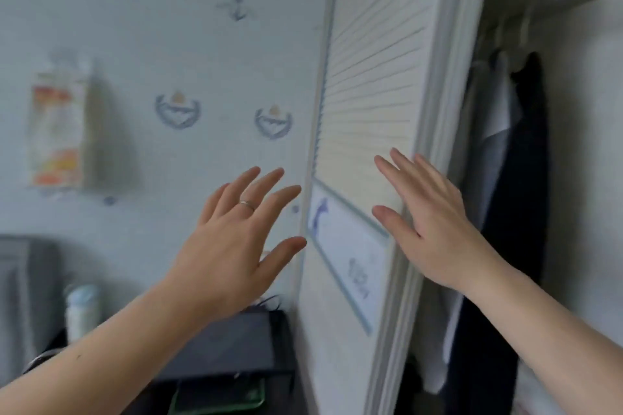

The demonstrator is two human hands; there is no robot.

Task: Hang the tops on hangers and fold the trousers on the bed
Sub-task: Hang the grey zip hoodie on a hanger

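Left hand (232, 239): raised with the fingers spread wide and nothing in it, back of the hand toward the camera; a ring (247, 204) sits on one finger.
Right hand (428, 219): also flat and empty, fingers together and pointing up to the left; it lies in front of the door, but whether the palm touches it cannot be told.
Door (371, 77): a white slatted wardrobe door stands between the two hands, its edge just past the left fingertips; a pale blue sticker (350, 246) is on its lower panel, below the right thumb.
Tops (515, 178): dark and light garments already hang inside the wardrobe, just beyond the right hand on its outer side; the rail and hangers above them are blurred.
Wall (168, 44): pale wallpaper with small crests, behind the left hand; a blurred bright packet (57, 128) hangs on it, well to the outer side of that hand.
Below the left forearm: a dark box (232, 344) and a white bottle (82, 310), both soft in focus.
Trousers and bed: out of view.
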